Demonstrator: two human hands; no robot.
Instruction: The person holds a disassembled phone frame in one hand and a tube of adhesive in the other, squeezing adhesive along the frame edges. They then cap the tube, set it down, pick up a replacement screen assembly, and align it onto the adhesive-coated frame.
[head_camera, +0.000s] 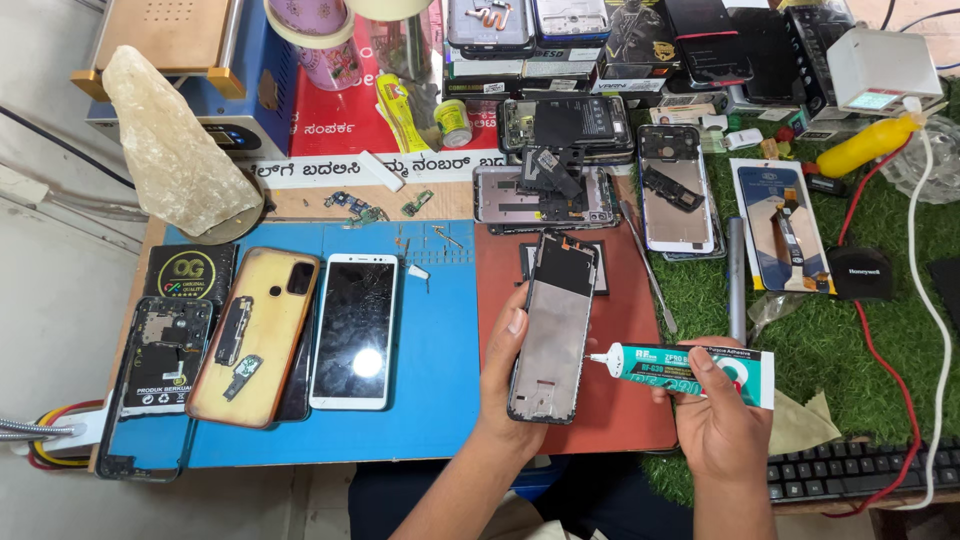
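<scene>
1. While the left hand grips a phone frame by its left edge, inner face up, the right hand is closed round a green-and-white glue tube.
2. Position: frame held above the red mat, near the counter's front edge; tube lies level, nozzle pointing left, its tip just beside the frame's right edge. Whether they touch cannot be told.
3. Step in hand (judged): laying glue along the frame border, at or near the start; no bead is visible on the frame.
4. Next move (judged) calls for a light, steady squeeze with the tip tracking the narrow rim, the left hand turning the frame to present each side. Risk: excess glue spilling into the frame interior.
5. Count, blue mat: one white phone with lit screen, one tan back cover carrying small parts, one dark opened phone at the left edge.
6. Count, behind the red mat: two opened phones with boards exposed and.
7. Count, green turf: one opened phone, one packaged screen part, one yellow bottle, one keyboard at the front right.
8. Stacked phones and boxes at the rear: too crowded to count.
</scene>
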